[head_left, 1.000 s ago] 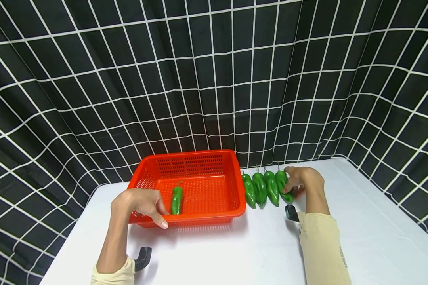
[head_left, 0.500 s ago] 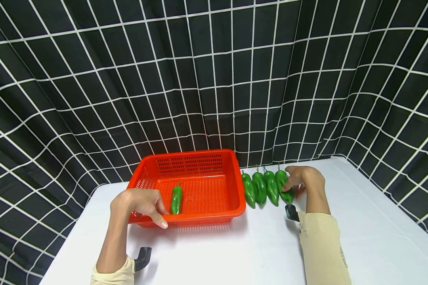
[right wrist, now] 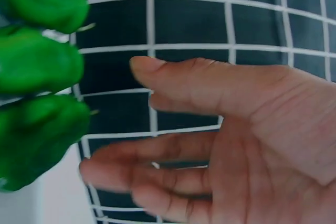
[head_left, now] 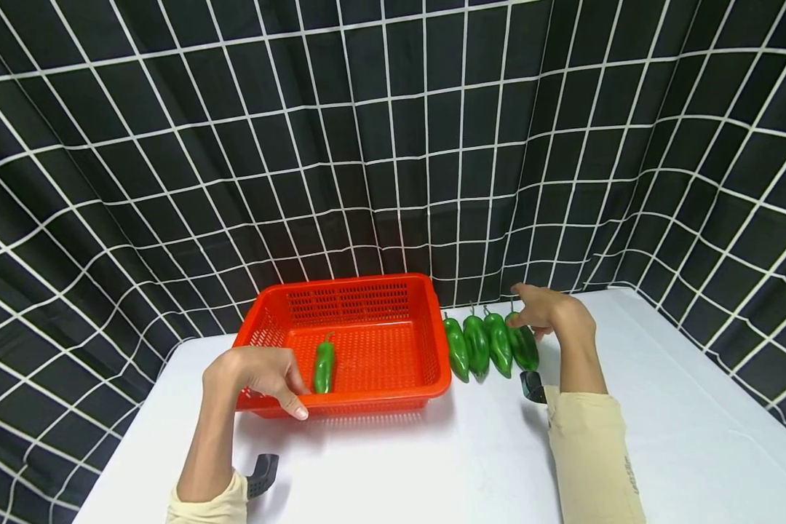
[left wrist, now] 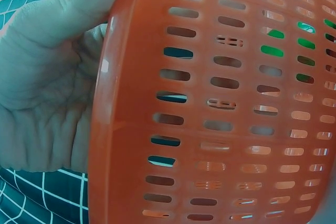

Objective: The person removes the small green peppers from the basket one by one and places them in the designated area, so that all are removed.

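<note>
My left hand (head_left: 258, 375) grips the near-left rim of a red plastic basket (head_left: 380, 397), thumb outside and fingers over the inner side. In the left wrist view the hand (left wrist: 47, 82) holds the edge of the slotted basket wall (left wrist: 126, 108). One green chili pepper (head_left: 324, 367) lies inside the basket. Several larger green peppers lie side by side right of it, stems away from me. My right hand (head_left: 553, 311) is over the stem end of the rightmost pepper (head_left: 526, 354). The right wrist view shows this hand (right wrist: 236, 135) with fingers apart and nothing between them, beside the peppers (right wrist: 39, 135).
A white tabletop (head_left: 393, 473) lies under everything. Behind and at both sides hangs a black curtain (head_left: 393, 182) with a white grid. The leftmost pepper (head_left: 457, 349) of the row is right beside the basket's right wall.
My right hand has lifted off the rightmost pepper and shifted slightly away from me, showing more of that pepper. The left hand and basket have stayed in place.
</note>
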